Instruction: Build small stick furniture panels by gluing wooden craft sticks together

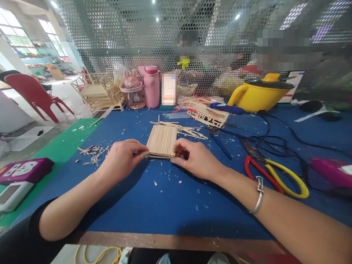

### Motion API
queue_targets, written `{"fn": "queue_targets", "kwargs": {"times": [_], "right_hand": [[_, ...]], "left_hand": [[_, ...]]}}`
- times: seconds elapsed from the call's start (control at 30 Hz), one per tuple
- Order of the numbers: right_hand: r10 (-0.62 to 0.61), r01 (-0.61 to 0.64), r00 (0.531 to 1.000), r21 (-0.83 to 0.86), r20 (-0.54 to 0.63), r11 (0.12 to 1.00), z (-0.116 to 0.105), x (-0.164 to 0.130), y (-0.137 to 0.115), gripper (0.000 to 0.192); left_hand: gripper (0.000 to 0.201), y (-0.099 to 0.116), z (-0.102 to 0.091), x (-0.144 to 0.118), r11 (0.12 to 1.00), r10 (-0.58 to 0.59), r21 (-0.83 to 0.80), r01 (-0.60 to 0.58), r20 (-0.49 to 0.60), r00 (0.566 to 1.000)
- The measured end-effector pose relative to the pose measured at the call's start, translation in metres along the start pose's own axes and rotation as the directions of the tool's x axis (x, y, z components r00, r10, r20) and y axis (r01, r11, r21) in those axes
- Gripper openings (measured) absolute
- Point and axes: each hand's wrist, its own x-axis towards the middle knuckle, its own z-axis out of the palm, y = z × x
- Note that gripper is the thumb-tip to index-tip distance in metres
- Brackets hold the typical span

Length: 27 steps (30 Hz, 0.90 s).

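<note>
Both hands rest on the blue bench (170, 205), one at each near corner of a flat panel of wooden sticks (162, 141) laid side by side.

Left hand (121, 159): fingers curled, thumb and forefinger pinched on the panel's near left corner.

Right hand (194, 157): fingers bent in, fingertips closed on the near right corner; a metal bangle (258, 194) sits on that wrist.

The panel lies flat on the bench between the two hands, its far edge pointing away from the person.

Handling, as a judgement: thin sticks joined edge to edge, so very light, stiff along the grain, likely weak across the joints. Best held by opposite edges or corners, as now, with no bending or twisting.

Beyond the hands: loose sticks (187, 130) and a lattice-like stick frame (207, 113). Right of the right hand: cutters with red and yellow handles (275, 174) and black cables (275, 146). Left of the left hand: wood offcuts (93, 152). Chips are scattered around the panel.
</note>
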Motion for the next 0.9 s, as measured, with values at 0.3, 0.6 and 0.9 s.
{"fn": "queue_targets", "kwargs": {"times": [0.3, 0.6, 0.9], "right_hand": [[-0.127, 0.114, 0.989, -0.142, -0.082, 0.983, -0.004, -0.004, -0.006, 0.009], [-0.160, 0.145, 0.984, -0.167, -0.078, 0.975, -0.004, -0.004, -0.002, 0.014], [-0.208, 0.186, 0.976, -0.269, -0.055, 0.945, -0.003, -0.004, -0.004, 0.014]], "left_hand": [[0.021, -0.001, 0.000, 0.001, 1.000, 0.015, 0.004, -0.016, 0.004, 1.000], [0.019, -0.003, 0.002, 0.002, 1.000, -0.004, -0.031, 0.004, 0.012, 1.000], [0.025, 0.015, -0.003, 0.001, 0.976, 0.143, 0.175, -0.127, -0.086, 0.986]]}}
